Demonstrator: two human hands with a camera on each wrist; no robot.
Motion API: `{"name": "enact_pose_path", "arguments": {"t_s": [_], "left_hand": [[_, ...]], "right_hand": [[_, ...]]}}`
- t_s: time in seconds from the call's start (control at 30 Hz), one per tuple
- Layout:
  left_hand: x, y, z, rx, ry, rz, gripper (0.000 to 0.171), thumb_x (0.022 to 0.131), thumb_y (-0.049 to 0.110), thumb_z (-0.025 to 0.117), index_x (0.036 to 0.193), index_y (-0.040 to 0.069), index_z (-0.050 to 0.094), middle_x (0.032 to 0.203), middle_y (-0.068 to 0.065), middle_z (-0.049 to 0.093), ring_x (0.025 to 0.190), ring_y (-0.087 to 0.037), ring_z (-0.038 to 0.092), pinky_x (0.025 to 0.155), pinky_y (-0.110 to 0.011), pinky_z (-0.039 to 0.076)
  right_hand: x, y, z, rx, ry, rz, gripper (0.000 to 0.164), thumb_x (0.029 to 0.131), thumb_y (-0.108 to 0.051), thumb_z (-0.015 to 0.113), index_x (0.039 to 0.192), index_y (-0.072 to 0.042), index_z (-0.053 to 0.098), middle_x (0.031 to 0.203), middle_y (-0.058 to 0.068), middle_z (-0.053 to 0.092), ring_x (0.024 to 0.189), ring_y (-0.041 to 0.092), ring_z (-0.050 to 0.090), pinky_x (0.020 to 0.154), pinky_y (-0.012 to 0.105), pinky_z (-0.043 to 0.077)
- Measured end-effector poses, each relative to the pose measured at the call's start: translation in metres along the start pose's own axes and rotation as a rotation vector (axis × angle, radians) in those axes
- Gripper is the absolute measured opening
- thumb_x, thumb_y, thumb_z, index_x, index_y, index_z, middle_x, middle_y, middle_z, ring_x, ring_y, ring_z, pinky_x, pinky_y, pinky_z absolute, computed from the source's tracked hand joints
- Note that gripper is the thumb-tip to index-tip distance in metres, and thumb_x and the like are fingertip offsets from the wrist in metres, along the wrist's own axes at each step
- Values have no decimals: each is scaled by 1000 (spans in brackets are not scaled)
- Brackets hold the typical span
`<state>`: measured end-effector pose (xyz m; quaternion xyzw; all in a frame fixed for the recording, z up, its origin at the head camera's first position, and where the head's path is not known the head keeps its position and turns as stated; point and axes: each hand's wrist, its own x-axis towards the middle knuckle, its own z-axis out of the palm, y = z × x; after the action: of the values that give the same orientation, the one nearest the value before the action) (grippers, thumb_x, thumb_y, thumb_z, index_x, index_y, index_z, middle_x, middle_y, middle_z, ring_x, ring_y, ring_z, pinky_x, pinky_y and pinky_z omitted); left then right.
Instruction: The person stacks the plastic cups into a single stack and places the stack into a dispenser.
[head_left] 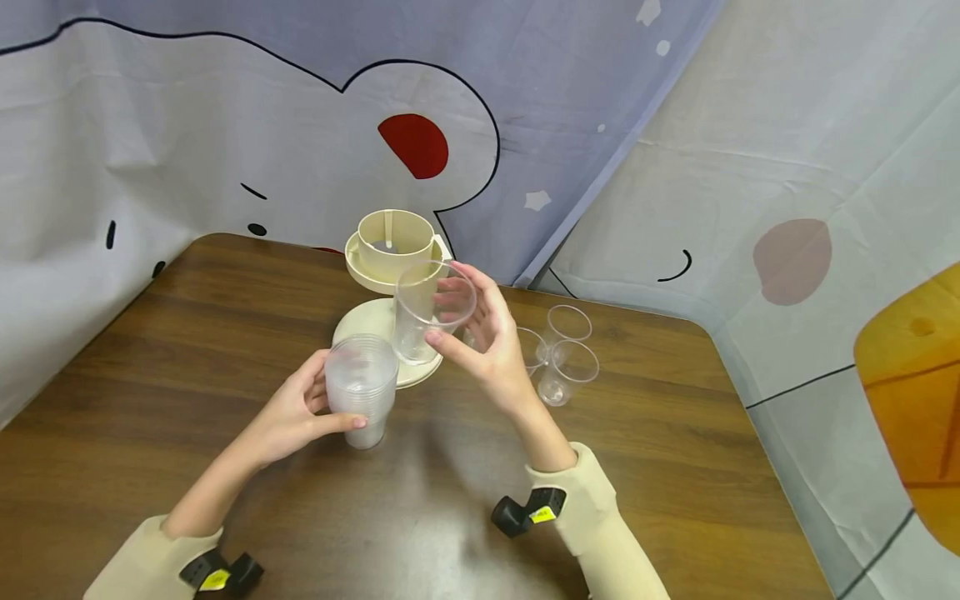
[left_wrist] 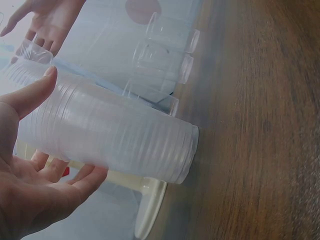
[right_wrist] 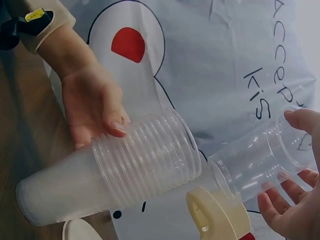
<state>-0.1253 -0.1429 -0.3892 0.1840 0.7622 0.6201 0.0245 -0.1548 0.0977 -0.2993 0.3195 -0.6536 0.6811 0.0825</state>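
Observation:
My left hand [head_left: 296,412] grips a nested stack of clear plastic cups [head_left: 362,383], its thumb across the near side and fingers behind. In the left wrist view the stack [left_wrist: 115,127] spans the middle, its base close to the table. Raised a little higher, my right hand [head_left: 483,337] holds a single clear plastic cup [head_left: 416,329] between thumb and fingers. That cup [right_wrist: 250,160] is apart from the stack in the right wrist view. Behind both hands stands a cream-coloured stand [head_left: 393,250] with a ring-shaped top and a round base [head_left: 363,321], partly hidden by the cups.
Several clear cups stand upright to the right of my right hand, among them a front cup [head_left: 572,367] and a back cup [head_left: 570,321]. Under everything lies a brown wooden table [head_left: 660,467]. A printed cloth [head_left: 285,142] hangs along the table's back and sides.

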Motion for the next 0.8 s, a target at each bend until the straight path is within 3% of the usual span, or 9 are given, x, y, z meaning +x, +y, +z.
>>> {"name": "enact_pose_path", "arguments": {"t_s": [0.13, 0.27, 0.47, 0.8], "left_hand": [[-1, 0, 0, 2, 0, -2, 71, 75, 3, 80, 132, 0, 38, 124, -15, 52, 103, 2, 59, 86, -16, 51], [-1, 0, -1, 9, -1, -8, 72, 75, 5, 80, 133, 0, 38, 125, -17, 52, 104, 3, 58, 87, -16, 51], [-2, 0, -1, 10, 1, -11, 72, 75, 4, 80, 133, 0, 38, 125, -18, 52, 104, 3, 58, 88, -15, 50], [-1, 0, 0, -4, -1, 6, 70, 75, 3, 80, 132, -1, 38, 123, -16, 53, 104, 3, 59, 87, -15, 50]], "right_hand": [[-1, 1, 3, -8, -19, -13, 79, 81, -26, 75, 141, 3, 33, 131, 31, 48, 117, 30, 54, 97, 49, 45], [-1, 1, 6, 0, -30, -10, 77, 82, -20, 74, 141, 3, 32, 132, 29, 48, 116, 24, 54, 98, 54, 43], [-1, 0, 10, 28, -44, -3, 74, 82, -9, 70, 141, 3, 29, 133, 30, 48, 119, 38, 52, 100, 47, 46], [2, 3, 15, 70, -80, -8, 70, 83, -1, 65, 140, 6, 26, 134, 35, 45, 120, 47, 49, 101, 54, 43]]}}
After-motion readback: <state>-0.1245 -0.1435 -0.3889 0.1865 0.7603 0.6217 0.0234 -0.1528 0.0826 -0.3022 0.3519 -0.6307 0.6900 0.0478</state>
